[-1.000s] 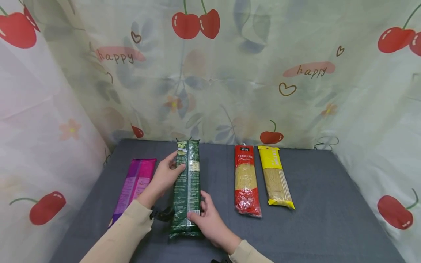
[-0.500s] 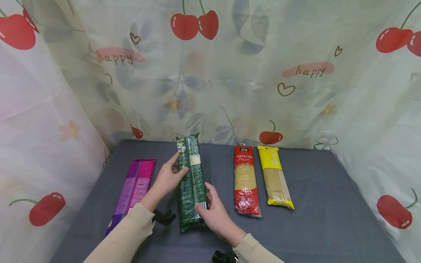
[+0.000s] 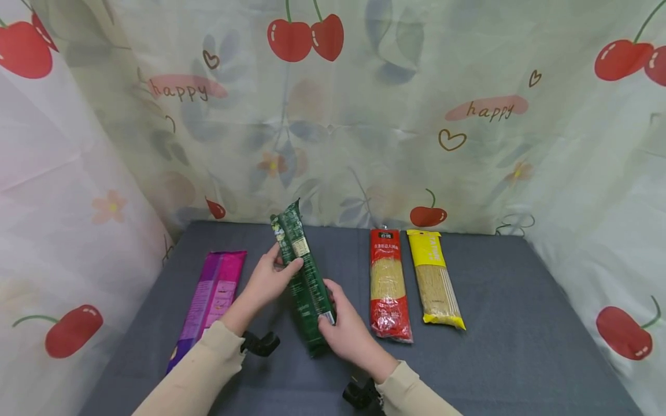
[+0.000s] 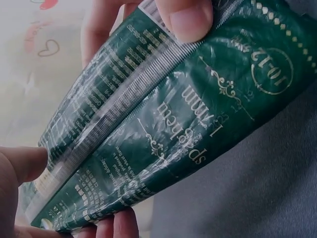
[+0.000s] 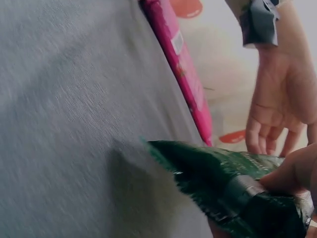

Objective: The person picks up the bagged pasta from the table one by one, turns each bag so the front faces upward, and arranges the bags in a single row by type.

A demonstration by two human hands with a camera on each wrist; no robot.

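Grey surface (image 3: 499, 375); one green spaghetti packet (image 3: 307, 292), tilted; left hand (image 3: 267, 281) and right hand (image 3: 351, 334), fingers clamped on its opposite edges.

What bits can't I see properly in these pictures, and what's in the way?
- Head view: the back of the shiny green plastic spaghetti packet faces away from the camera.
- Head view: the lower right part of the long purple-and-pink packet is behind the cream left sleeve.
- Head view: the small print on the yellow-ended plastic packet is too tiny to read.
- Right wrist view: the right hand is cut off by the right edge.
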